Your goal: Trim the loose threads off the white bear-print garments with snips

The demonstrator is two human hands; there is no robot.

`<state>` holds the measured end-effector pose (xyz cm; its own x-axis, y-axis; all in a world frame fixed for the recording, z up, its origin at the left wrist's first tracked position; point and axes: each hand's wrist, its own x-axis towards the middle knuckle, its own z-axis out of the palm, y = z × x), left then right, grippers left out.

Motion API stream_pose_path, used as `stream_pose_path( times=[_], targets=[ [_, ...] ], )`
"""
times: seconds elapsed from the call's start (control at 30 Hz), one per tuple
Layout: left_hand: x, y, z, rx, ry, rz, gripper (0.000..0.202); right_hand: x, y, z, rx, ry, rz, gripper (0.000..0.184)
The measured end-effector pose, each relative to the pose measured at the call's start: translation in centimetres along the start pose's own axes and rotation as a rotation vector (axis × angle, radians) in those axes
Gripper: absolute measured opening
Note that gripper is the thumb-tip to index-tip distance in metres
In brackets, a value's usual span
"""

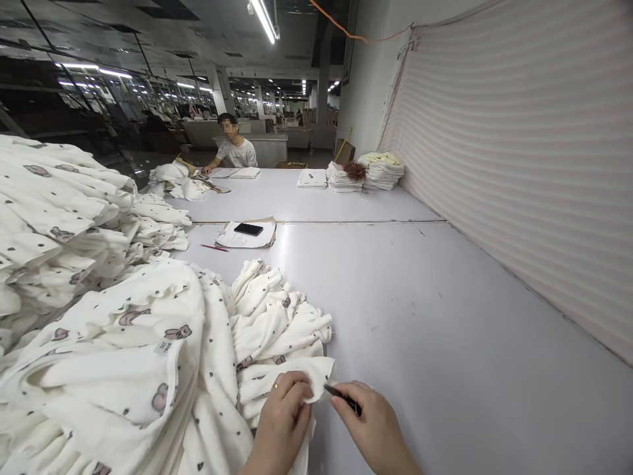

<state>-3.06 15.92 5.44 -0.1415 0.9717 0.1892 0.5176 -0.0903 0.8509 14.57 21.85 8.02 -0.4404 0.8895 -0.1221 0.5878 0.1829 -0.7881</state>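
Observation:
My left hand [284, 419], with a ring on one finger, is closed on the end of a white printed garment [291, 371], seemingly a sleeve or leg end. In my right hand [374, 422] is a small dark tool [347, 400] that looks like thread snips. Its pointed tip is at the garment's edge, close to my left fingers; whether the blades touch the cloth I cannot tell. More of the same bear-print fabric lies in a gathered heap [277, 316] just beyond my left hand. A larger garment [133, 363] with a neck label [165, 347] is spread at the left.
A tall pile of printed garments [54, 218] fills the left side. Further along the table [445, 356] are papers [237, 237] with a phone [248, 229], a red pen [214, 248] and folded stacks [380, 171]. A person [238, 152] is at the far end. Striped cloth [519, 152] hangs along the right.

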Motion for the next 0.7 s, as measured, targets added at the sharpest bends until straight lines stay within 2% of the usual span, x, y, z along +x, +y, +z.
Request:
stream_pose_path(
  times=[0.07,0.13,0.23,0.4,0.47,0.57,0.7],
  targets=[
    [0.3,0.4,-0.2,-0.204,-0.005,-0.219,0.002,0.3,0.3,0.7,0.127,0.037,0.009,0.016],
    [0.6,0.7,-0.4,-0.374,-0.022,-0.403,0.014,0.8,0.4,1.5,0.264,0.058,-0.015,0.012],
    [0.8,0.8,-0.4,-0.540,-0.043,-0.531,0.027,1.5,-0.1,2.7,0.407,0.063,-0.052,0.015],
    [0.7,0.5,-0.5,-0.680,-0.061,-0.597,0.038,2.0,-0.5,4.1,0.403,0.047,-0.101,0.014],
    [0.6,0.6,-0.7,-0.700,-0.071,-0.605,0.038,2.0,-0.4,4.4,0.373,0.062,-0.083,0.021],
    [0.5,0.7,-0.8,-0.637,-0.076,-0.611,0.037,1.8,-0.3,4.8,0.335,0.075,-0.095,0.024],
    [0.5,0.5,-0.6,-0.534,-0.095,-0.552,0.036,1.6,-0.4,5.2,0.253,0.111,-0.103,0.024]
  ],
)
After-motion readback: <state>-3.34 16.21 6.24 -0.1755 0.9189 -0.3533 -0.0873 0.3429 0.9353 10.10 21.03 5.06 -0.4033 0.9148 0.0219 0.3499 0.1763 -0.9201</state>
